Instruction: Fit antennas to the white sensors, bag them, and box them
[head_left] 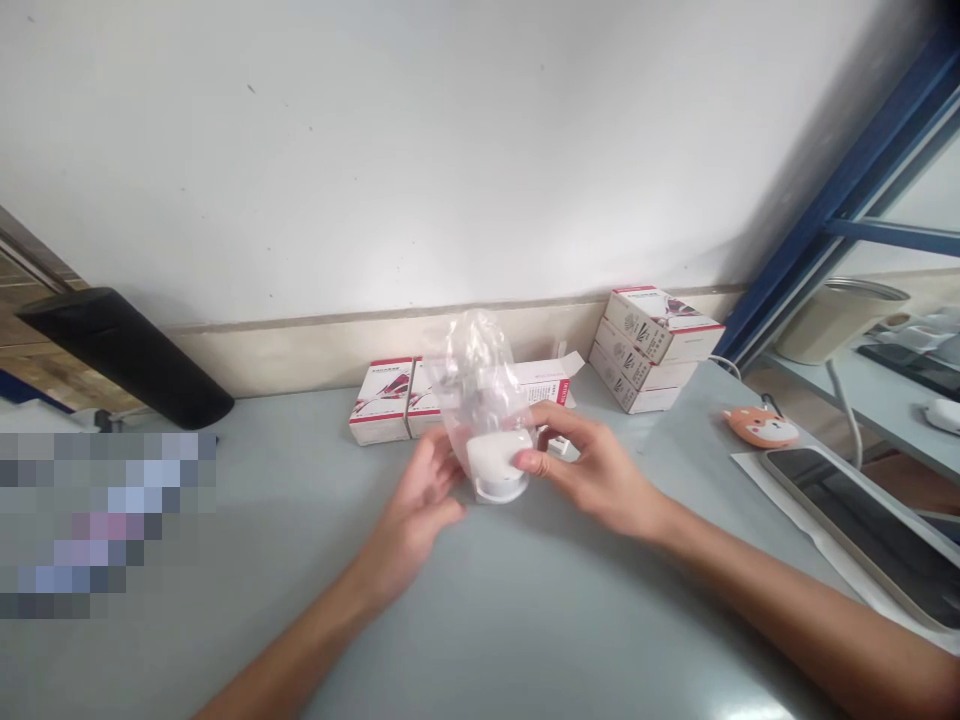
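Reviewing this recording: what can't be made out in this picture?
All in the head view:
Left fingers: tips partly hidden by the clear bag and white device.
Open-flapped box: partly hidden behind the bag.
Stacked boxes: print too small, blurred.
Pixelated patch: masks whatever lies beneath.
Dark-screened device: one end cut by the right edge.

- A grey-blue table (300,480), smooth and slightly glossy, with its far edge along the wall.
- Near the far edge's middle, two flat white-and-red boxes (384,395) side by side.
- Just right of them, an open box (553,378), partly hidden.
- Toward the far right corner, a stack of boxes (645,370).
- Along the right edge, an orange animal-faced item (763,427) and a white sheet (759,468) beneath a dark-screened device (862,530).
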